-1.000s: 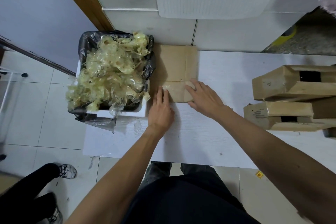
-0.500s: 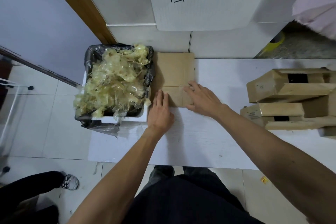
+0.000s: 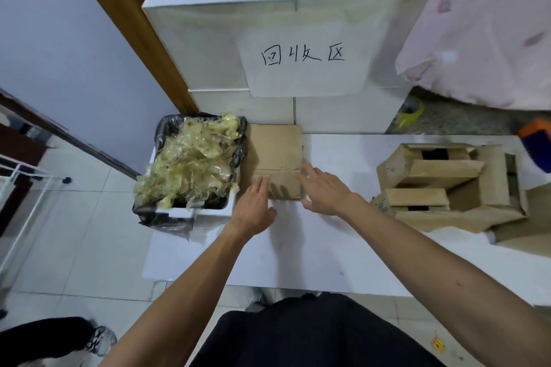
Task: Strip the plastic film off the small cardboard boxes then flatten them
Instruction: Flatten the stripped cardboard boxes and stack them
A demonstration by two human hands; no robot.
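A flattened brown cardboard box (image 3: 275, 149) lies on the white table (image 3: 313, 247), pushed against the back wall beside the bin. My left hand (image 3: 253, 208) is at the box's near left corner, fingers straight and flat. My right hand (image 3: 322, 191) lies at its near right edge with fingers spread, touching the cardboard. Neither hand grips anything. Several unflattened brown boxes (image 3: 447, 185) with open flaps sit in a pile on the right of the table.
A white bin with a black liner (image 3: 167, 134), heaped with crumpled yellowish plastic film (image 3: 190, 164), stands left of the table. A paper sign (image 3: 304, 56) hangs on white blocks behind. A yellow tape roll (image 3: 413, 112) lies back right. Another person's shoe (image 3: 100, 340) is bottom left.
The camera has tilted up, showing more of the wall and sign. Both hands have eased back slightly toward the near edge of the flattened box, which stays in place.
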